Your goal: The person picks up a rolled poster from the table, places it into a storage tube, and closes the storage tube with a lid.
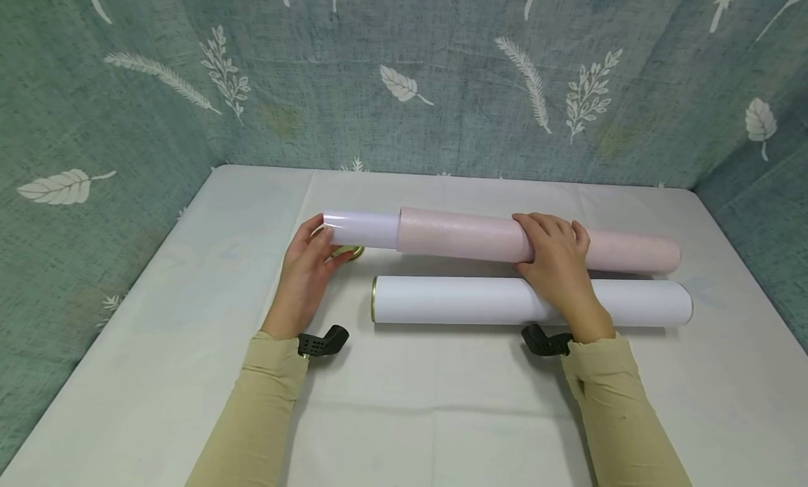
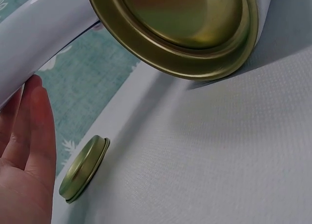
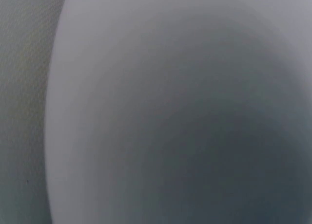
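Left hand: the left hand [image 1: 307,262] is seen left of centre in the head view, set against the left end of the white inner roll [image 1: 361,229]; the fingers are held nearly straight with the tips touching that end, and nothing is clasped.
Left wrist view: the straight fingers [image 2: 29,131] are shown at the lower left edge, touching the glossy white roll at the upper left.
Right hand: the right hand [image 1: 555,259] is laid over the pink roll [image 1: 536,243] right of centre, the fingers being curled over its top so that it is grasped.
Pink roll: it is held lying crosswise in the middle of the frame, with the white inner roll sticking out of its left end.
White tube: the white tube [image 1: 530,301] is laid on the table just below the pink roll and parallel to it; a gold rim is shown at its left end, large at the top of the left wrist view.
Gold lid: the gold lid [image 2: 84,169] is laid on the table near the left fingers.
Table: the table [image 1: 442,403] is covered in white cloth.
Backdrop: a green leaf-printed fabric [image 1: 404,73] is hung across the top of the frame.
Right wrist view: only a blurred pale surface is shown.
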The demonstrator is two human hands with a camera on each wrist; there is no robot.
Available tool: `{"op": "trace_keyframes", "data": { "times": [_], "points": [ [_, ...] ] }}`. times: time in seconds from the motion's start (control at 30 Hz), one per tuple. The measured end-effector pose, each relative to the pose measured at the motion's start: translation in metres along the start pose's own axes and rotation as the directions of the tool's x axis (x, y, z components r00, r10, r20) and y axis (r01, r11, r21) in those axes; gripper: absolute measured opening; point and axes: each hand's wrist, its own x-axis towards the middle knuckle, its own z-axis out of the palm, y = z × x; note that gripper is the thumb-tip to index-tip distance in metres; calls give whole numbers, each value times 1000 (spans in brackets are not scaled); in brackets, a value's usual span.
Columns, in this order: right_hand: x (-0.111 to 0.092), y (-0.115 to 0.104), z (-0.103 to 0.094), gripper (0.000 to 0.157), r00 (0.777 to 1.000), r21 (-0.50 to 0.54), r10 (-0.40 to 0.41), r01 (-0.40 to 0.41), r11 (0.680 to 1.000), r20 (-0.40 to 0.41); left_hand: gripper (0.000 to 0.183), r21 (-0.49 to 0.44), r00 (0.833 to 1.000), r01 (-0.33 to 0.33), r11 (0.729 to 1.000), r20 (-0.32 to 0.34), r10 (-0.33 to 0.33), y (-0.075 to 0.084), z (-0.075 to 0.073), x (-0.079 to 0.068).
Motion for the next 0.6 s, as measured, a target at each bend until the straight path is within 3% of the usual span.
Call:
{"op": "trace_keyframes", "data": {
  "times": [0.6],
  "points": [
    [2, 1, 2, 70, 1000, -5, 2, -2, 1000, 13, 40, -3, 1000, -4, 1000, 29, 4, -3, 0, 2]
  ]
}}
